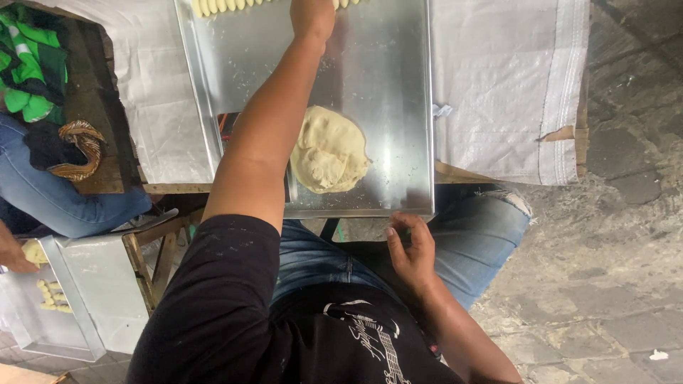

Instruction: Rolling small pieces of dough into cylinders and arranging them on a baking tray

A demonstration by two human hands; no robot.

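The left hand (311,16) reaches to the top centre of the frame, touching the row of small pale dough pieces (220,6); its grip is cut off, so I cannot tell. The right hand (410,250) hangs loosely curled, empty, below the shiny rectangular metal tray (398,107). The forearm could brush the soft pale dough lump (329,151) at centre

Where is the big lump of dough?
The dough lies on the near end of the metal tray, just right of the person's outstretched left arm.

Bare tray (388,64) right of the arm; dough lump (329,151) blocks the near end.
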